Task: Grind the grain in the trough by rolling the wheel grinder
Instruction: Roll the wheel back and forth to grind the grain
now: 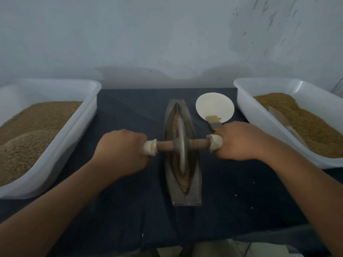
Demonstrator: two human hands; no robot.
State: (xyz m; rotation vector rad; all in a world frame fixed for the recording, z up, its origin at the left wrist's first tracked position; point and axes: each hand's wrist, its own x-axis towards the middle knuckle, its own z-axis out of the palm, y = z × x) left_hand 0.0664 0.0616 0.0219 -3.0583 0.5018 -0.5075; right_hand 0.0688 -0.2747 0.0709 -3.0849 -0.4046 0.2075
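I have my left hand (123, 145) and right hand (239, 141), fingers clamped on the 2 ends of the grey-disc, wooden-axle wheel grinder (181, 145). Its axle lies 9-to-3 (hands equally near), mid-way along the long grey boat-shaped trough (187, 198), with brown grain (183, 180) running 12-to-6.

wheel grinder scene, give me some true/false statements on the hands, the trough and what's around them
1. The left hand and the right hand each grip one end of the wheel grinder axle. True.
2. The trough holds no grain. False: grain lies along its groove, under and around the wheel.
3. The left tub and the right tub both hold brown granular material. True.
4. The white disc lies left of the trough. False: it lies to the right of it, just beyond the right hand.
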